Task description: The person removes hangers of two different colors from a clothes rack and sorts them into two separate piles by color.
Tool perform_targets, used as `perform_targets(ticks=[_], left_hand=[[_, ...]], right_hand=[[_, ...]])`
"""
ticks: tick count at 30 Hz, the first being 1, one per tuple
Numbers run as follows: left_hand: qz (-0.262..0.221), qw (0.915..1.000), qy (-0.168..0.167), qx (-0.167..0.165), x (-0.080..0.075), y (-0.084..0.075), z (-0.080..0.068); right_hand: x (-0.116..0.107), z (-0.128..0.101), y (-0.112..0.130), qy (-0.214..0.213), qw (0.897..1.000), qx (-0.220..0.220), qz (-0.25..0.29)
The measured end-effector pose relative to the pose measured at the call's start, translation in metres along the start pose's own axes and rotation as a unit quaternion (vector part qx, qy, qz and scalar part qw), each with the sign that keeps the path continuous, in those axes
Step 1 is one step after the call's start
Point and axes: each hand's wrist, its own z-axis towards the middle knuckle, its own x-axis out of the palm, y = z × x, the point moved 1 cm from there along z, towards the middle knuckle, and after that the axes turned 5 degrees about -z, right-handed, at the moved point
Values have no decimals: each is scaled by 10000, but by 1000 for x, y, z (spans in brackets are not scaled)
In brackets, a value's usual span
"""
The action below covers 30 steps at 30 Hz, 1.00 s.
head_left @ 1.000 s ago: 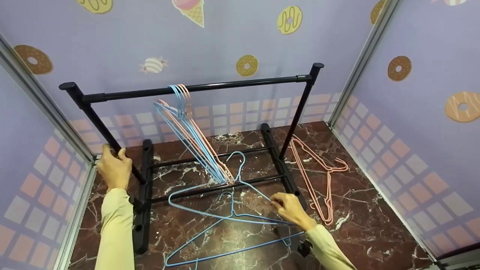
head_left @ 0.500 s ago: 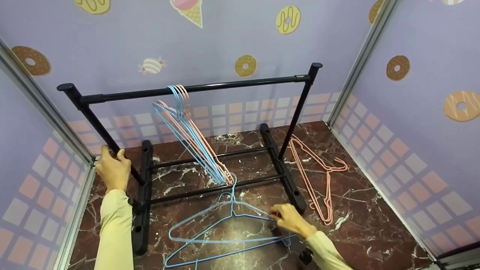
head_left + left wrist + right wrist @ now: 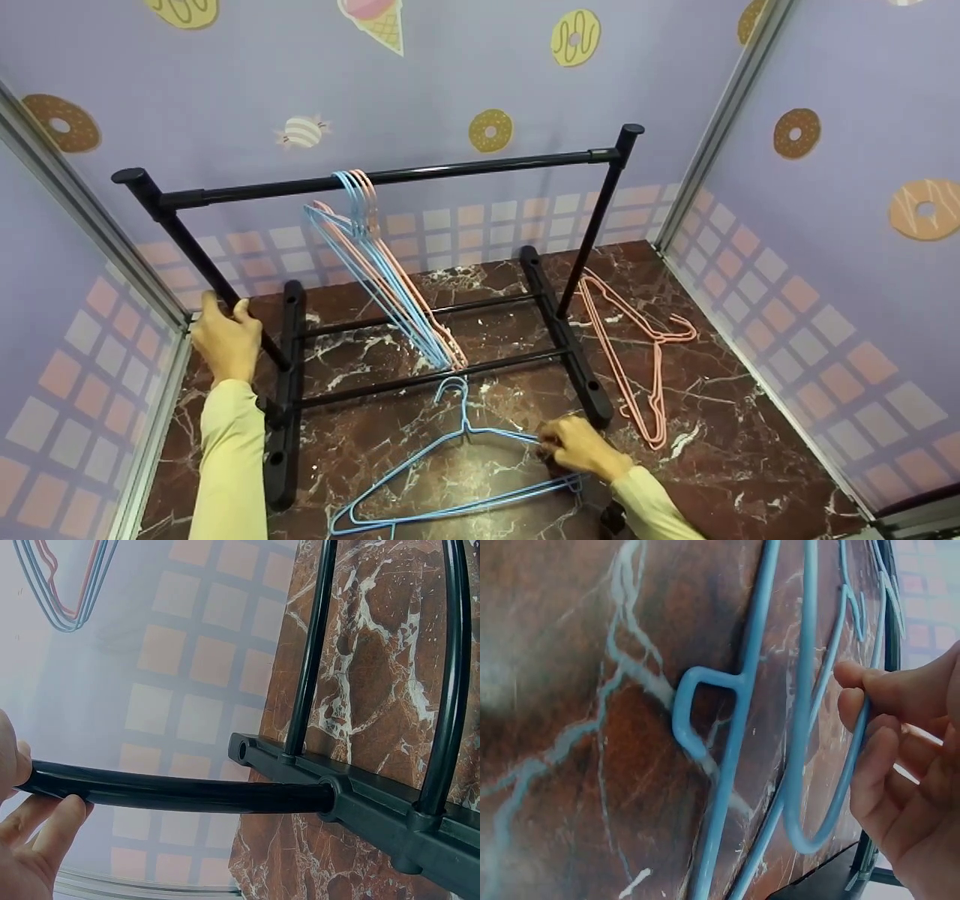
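Note:
A black clothes rack (image 3: 390, 176) stands on the marble floor. My left hand (image 3: 225, 330) grips its left upright pole (image 3: 172, 791), thumb and fingers curled round it (image 3: 34, 829). Several blue and pink wire hangers (image 3: 382, 270) hang together on the top rail. Two blue hangers (image 3: 450, 465) lie stacked on the floor in front of the rack. My right hand (image 3: 556, 448) pinches the right arm of the upper blue hanger, fingers curled round its wire (image 3: 810, 727) close to the floor.
Pink hangers (image 3: 645, 352) lie on the floor to the right of the rack's right base foot (image 3: 562, 337). Patterned walls close in on three sides. The rack's left base foot (image 3: 360, 802) carries two low cross bars.
My right hand has lowered the tilted-up blue hanger down onto the other blue hanger on the floor and moved slightly nearer to me. The left hand has stayed on the pole.

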Motion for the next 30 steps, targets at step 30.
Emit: perform_targets(ticks=[30], left_hand=[[27, 10000, -26, 54, 0, 2, 1]], right_hand=[[8, 12, 3, -1179, 9929, -100, -99]])
